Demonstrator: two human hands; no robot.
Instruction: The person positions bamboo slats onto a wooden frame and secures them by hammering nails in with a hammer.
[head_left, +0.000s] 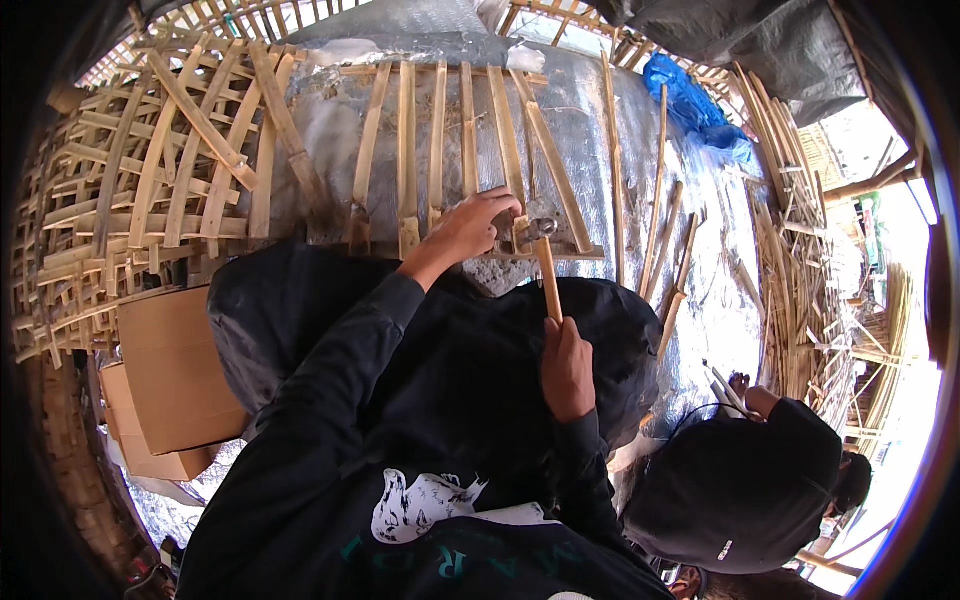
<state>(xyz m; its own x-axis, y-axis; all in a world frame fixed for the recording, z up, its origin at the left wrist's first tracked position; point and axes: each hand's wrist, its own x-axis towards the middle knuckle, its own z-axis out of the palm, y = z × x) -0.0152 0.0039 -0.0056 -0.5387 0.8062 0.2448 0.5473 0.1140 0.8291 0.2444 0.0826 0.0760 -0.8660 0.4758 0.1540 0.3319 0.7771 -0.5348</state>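
We see a person in dark sleeves working bamboo slats on a silvery ground sheet, viewed from the head. The right hand is closed around the wooden handle of a hammer, whose metal head rests at the near edge of a panel of bamboo slats laid in a row on the sheet. The left hand lies on the same near edge, fingers curled and pressed at a slat just beside the hammer head; we cannot tell whether it pinches a nail or only steadies the slat. We judge the chief hazard to be a blow landing on the left fingers, since they sit touching the striking point. A glancing strike could also split the thin slat or shift the panel on the slick sheet. Woven bamboo lattices lie at the sheet's far-left edge, loose strips at its right, cardboard boxes near the left, and a second person crouches at the lower right.
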